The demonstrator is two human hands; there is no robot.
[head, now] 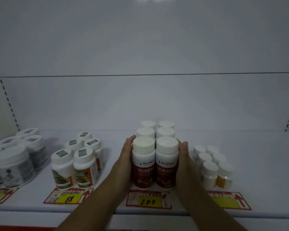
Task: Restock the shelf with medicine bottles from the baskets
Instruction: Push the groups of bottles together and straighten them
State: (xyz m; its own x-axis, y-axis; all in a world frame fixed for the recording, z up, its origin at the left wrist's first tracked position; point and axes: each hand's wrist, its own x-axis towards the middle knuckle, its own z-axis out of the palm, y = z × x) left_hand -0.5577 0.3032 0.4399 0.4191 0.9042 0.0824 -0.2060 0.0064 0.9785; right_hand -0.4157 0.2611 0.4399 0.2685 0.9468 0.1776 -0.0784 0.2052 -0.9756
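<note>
Several red-labelled medicine bottles with white caps stand in two rows on the white shelf (157, 210). The front left red bottle (143, 161) and the front right red bottle (166, 161) stand side by side above a "200" price tag (148, 201). My left hand (126, 161) lies flat against the left side of the front left bottle. My right hand (184, 161) presses the right side of the front right bottle. Both hands squeeze the pair between them. No basket is in view.
To the left stand several orange-and-green labelled bottles (73, 164) above an "88" tag (68, 198), and further left grey-labelled jars (13, 165). On the right stand small white bottles (213, 169) with a yellow label. The shelf's back wall is plain white.
</note>
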